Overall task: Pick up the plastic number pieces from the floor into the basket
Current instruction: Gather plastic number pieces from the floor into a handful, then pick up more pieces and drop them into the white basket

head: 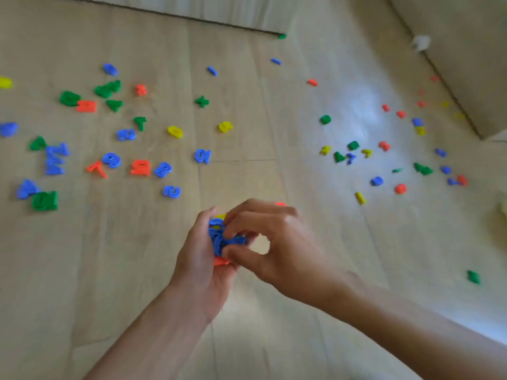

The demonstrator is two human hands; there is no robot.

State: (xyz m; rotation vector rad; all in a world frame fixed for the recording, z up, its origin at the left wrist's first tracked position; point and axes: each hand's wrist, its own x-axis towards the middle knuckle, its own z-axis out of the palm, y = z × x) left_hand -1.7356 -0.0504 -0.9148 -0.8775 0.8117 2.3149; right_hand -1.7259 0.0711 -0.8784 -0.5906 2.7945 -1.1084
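Note:
Many plastic number pieces in blue, green, red and yellow lie scattered over the wooden floor [247,119]. One cluster spreads at the left around a blue 10 [202,156] and a red piece [140,167]; another spreads at the right around a green piece [325,119]. My left hand [201,259] cups a bunch of collected pieces [219,238], mostly blue with some red and yellow. My right hand [277,242] pinches a blue piece at that bunch with thumb and fingertips. No basket is in view.
A wall or furniture edge [192,17] runs along the top, and a pale panel [461,64] closes the upper right corner. A lone green piece [473,277] lies at the right. Bright glare covers the floor around the right cluster.

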